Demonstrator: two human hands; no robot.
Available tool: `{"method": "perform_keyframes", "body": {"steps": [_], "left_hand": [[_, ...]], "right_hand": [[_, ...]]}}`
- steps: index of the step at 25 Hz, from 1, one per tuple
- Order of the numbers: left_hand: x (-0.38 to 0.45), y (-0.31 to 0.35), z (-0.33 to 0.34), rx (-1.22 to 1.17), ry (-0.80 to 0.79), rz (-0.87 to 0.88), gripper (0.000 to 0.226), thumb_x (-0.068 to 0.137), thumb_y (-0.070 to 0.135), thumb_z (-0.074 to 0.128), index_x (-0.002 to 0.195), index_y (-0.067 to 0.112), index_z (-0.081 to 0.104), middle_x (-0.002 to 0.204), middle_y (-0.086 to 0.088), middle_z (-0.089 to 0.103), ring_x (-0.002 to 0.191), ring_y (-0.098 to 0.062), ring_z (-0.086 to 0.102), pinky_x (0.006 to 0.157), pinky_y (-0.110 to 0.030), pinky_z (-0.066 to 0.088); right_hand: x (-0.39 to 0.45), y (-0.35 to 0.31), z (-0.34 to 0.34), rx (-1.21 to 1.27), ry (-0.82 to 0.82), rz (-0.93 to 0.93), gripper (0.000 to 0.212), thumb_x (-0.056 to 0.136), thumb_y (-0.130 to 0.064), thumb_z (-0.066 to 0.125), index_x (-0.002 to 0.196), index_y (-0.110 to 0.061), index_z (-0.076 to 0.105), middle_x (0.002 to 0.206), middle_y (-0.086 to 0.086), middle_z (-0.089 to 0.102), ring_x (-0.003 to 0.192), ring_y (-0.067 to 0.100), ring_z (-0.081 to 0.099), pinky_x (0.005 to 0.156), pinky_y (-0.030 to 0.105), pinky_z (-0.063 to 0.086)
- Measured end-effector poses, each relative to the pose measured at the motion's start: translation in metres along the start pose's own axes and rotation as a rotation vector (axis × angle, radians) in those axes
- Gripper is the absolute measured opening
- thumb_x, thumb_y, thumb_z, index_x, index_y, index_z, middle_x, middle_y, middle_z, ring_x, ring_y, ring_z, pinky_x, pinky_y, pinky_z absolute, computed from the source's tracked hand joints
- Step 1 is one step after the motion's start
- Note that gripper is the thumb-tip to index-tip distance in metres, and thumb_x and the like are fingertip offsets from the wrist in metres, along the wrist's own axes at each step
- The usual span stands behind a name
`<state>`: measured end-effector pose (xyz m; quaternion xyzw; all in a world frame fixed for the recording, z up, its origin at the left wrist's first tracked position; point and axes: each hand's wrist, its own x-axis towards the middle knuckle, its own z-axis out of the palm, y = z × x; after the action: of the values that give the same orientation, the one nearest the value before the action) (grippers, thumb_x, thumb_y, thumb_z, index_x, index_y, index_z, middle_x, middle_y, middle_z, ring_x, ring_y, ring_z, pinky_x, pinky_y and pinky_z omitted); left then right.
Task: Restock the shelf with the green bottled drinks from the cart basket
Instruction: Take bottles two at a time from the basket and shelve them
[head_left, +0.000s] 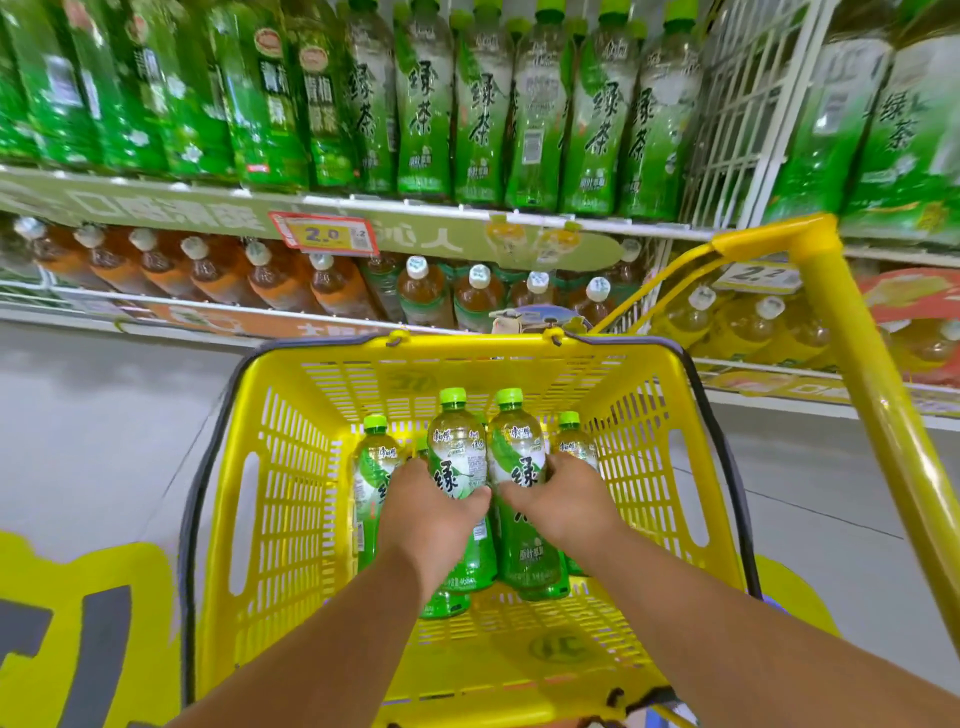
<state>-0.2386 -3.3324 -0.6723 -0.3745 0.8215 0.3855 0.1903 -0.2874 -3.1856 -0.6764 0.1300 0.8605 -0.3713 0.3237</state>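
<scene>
My left hand (427, 506) is wrapped round the middle of one green bottle (457, 452) and my right hand (563, 501) is wrapped round the one beside it (517, 457); both bottles stand upright in the yellow basket (291, 467), touching each other, their green caps well above my knuckles; two more bottles flank them, one at the left (371, 467) and one at the right (574, 441), and another seems to sit low behind my left wrist, though I cannot tell how it lies; the risk I see first is the two held bottles knocking together as I lift, since they press side by side and my thumbs meet in the gap between them; if I raise them unevenly one could slide in my palm, the labels being smooth plastic; the neighbours stand just beside my fingers, so a careless pull could tip them over in the basket; the shelf (415, 205) above is already packed with green bottles (535, 114) shoulder to shoulder, and I cannot see an open slot from here, so pushing a bottle in blind could topple the front row; the yellow cart handle (852, 332) rises at my right, and a wide swing of that arm could strike it
</scene>
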Motion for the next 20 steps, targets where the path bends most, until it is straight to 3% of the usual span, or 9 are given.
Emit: {"method": "perform_keyframes", "body": {"steps": [2, 4, 8, 11, 13, 16, 20], "left_hand": [[-0.015, 0.010, -0.013, -0.020, 0.021, 0.039, 0.077, 0.074, 0.054, 0.075, 0.126, 0.003, 0.051, 0.117, -0.021, 0.062, 0.100, -0.037, 0.065, 0.071, -0.038, 0.052], [-0.029, 0.023, -0.034, -0.036, 0.054, 0.095, 0.077, 0.071, 0.058, 0.075, 0.123, 0.005, 0.054, 0.113, -0.017, 0.063, 0.100, -0.035, 0.065, 0.073, -0.039, 0.052], [-0.038, 0.065, -0.084, -0.062, 0.132, 0.251, 0.063, 0.069, 0.057, 0.077, 0.115, 0.018, 0.059, 0.106, 0.011, 0.058, 0.094, -0.014, 0.057, 0.077, -0.027, 0.044], [-0.039, 0.105, -0.125, -0.100, 0.167, 0.324, 0.042, 0.069, 0.054, 0.080, 0.094, 0.033, 0.055, 0.093, 0.015, 0.056, 0.087, -0.011, 0.058, 0.074, -0.030, 0.047], [-0.029, 0.126, -0.146, -0.143, 0.190, 0.363, 0.039, 0.069, 0.052, 0.081, 0.090, 0.032, 0.055, 0.091, 0.013, 0.059, 0.084, -0.012, 0.061, 0.071, -0.031, 0.049], [-0.003, 0.149, -0.169, -0.123, 0.259, 0.418, 0.039, 0.071, 0.047, 0.082, 0.095, 0.024, 0.063, 0.093, 0.003, 0.064, 0.086, -0.018, 0.063, 0.067, -0.032, 0.047], [0.041, 0.175, -0.190, -0.044, 0.397, 0.411, 0.075, 0.072, 0.053, 0.080, 0.130, 0.012, 0.057, 0.122, -0.012, 0.062, 0.110, -0.031, 0.060, 0.087, -0.037, 0.050]], "right_hand": [[-0.020, -0.006, -0.013, 0.027, 0.013, -0.049, 0.032, 0.071, -0.045, 0.077, 0.084, -0.017, 0.065, 0.070, 0.001, 0.069, 0.058, 0.020, 0.064, 0.048, 0.031, 0.045], [-0.040, -0.017, -0.029, 0.059, 0.046, -0.104, 0.036, 0.065, -0.051, 0.074, 0.083, -0.020, 0.069, 0.071, -0.001, 0.072, 0.063, 0.015, 0.066, 0.054, 0.032, 0.050], [-0.063, -0.057, -0.059, 0.119, 0.100, -0.162, 0.042, 0.059, -0.059, 0.068, 0.084, -0.025, 0.069, 0.066, -0.008, 0.070, 0.050, 0.002, 0.058, 0.046, 0.022, 0.043], [-0.073, -0.094, -0.084, 0.168, 0.165, -0.221, 0.035, 0.061, -0.056, 0.071, 0.085, -0.030, 0.070, 0.071, -0.016, 0.071, 0.056, -0.001, 0.062, 0.047, 0.017, 0.045], [-0.068, -0.120, -0.096, 0.188, 0.193, -0.274, 0.021, 0.066, -0.048, 0.076, 0.082, -0.036, 0.069, 0.072, -0.025, 0.070, 0.059, -0.006, 0.063, 0.046, 0.010, 0.041], [-0.049, -0.157, -0.108, 0.238, 0.249, -0.323, 0.016, 0.071, -0.038, 0.079, 0.084, -0.033, 0.070, 0.071, -0.026, 0.070, 0.058, -0.005, 0.064, 0.047, 0.012, 0.044], [-0.014, -0.203, -0.116, 0.276, 0.254, -0.321, 0.019, 0.073, -0.036, 0.079, 0.084, -0.023, 0.071, 0.068, -0.010, 0.073, 0.060, 0.009, 0.070, 0.057, 0.030, 0.057]]}}
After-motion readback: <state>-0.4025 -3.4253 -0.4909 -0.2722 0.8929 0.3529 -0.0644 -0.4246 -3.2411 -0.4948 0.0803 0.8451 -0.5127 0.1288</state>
